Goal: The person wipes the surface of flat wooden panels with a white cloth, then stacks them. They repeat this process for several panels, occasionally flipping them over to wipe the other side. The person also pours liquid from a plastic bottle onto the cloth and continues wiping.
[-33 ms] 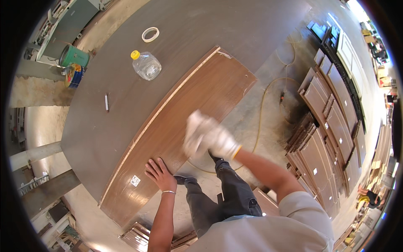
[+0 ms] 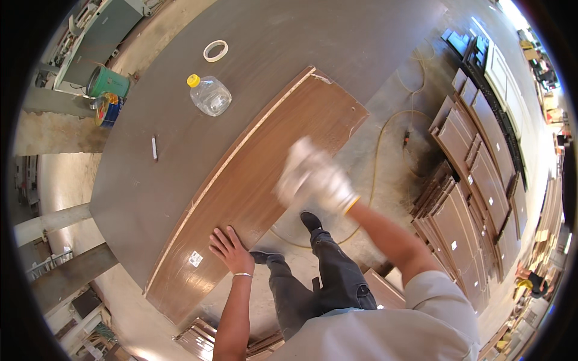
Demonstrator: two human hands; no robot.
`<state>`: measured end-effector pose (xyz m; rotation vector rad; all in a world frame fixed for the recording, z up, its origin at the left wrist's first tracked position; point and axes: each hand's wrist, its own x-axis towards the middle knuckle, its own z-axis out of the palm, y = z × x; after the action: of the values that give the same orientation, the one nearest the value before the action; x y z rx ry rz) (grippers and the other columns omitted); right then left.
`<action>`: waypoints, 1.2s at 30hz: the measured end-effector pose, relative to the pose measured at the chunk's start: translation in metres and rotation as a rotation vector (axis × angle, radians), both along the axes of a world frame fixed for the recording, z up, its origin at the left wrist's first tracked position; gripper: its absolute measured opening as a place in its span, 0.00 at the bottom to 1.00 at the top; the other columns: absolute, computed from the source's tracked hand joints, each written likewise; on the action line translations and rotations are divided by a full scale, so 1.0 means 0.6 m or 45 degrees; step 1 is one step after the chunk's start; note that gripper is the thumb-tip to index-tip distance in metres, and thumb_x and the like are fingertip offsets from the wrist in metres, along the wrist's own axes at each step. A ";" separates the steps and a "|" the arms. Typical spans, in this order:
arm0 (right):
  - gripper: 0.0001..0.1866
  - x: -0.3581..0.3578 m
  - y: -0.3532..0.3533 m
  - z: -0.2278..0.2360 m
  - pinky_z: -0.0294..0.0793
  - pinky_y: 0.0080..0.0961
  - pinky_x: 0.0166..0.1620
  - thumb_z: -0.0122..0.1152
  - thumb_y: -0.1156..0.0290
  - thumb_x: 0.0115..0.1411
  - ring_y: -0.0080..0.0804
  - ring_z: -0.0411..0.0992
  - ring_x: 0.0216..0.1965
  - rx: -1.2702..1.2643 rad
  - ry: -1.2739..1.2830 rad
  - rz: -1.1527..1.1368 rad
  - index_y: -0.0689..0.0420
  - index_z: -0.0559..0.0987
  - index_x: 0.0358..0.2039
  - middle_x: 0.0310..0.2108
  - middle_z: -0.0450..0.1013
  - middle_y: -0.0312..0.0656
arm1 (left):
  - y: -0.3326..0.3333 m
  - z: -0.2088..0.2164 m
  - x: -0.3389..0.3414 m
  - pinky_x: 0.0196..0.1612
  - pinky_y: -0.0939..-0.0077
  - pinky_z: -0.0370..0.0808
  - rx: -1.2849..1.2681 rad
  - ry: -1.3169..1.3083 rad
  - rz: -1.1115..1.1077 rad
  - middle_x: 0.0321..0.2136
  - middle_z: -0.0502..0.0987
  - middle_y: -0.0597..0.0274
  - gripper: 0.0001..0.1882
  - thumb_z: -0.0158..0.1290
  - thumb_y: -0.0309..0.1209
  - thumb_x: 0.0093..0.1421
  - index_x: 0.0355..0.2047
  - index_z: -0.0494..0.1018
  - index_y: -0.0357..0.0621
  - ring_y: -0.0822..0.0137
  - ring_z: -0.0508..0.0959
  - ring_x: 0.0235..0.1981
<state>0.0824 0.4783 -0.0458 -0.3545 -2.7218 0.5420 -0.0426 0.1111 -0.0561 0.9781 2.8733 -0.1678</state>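
A long brown wood-grain panel (image 2: 256, 171) with a pale raw edge and a small white label (image 2: 195, 259) lies along the near side of a grey table. My bare left hand (image 2: 231, 250) rests flat on its near end beside the label, fingers spread. Over the panel's right long edge is my right hand (image 2: 319, 180) in a white glove with a yellow-trimmed cuff. Motion smears its fingers, and I cannot make out whether a white cloth is in them.
On the grey table (image 2: 150, 198) stand a clear bottle (image 2: 211, 96) with a yellow cap, a tape roll (image 2: 215, 51) and a white marker (image 2: 154, 148). Brown panels (image 2: 463, 222) are stacked at right. A yellow hose (image 2: 376, 157) crosses the floor. A green bucket (image 2: 107, 82) is at far left.
My gloved right hand has moved right and slightly away from me, toward the panel's right edge. My left hand stays in place on the panel.
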 end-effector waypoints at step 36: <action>0.40 0.357 0.036 -0.007 0.75 0.27 0.56 0.55 0.87 0.55 0.31 0.75 0.51 -1.974 0.126 -1.002 0.61 0.66 0.72 0.55 0.73 0.41 | -0.088 0.403 -0.216 0.47 0.53 0.77 0.311 0.024 0.177 0.36 0.85 0.50 0.36 0.56 0.69 0.58 0.37 0.83 0.45 0.50 0.85 0.43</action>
<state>0.2967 0.4996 -0.0498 -1.5081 -1.2673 2.0944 -0.1720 0.0583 0.1858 0.8091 3.0171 0.1899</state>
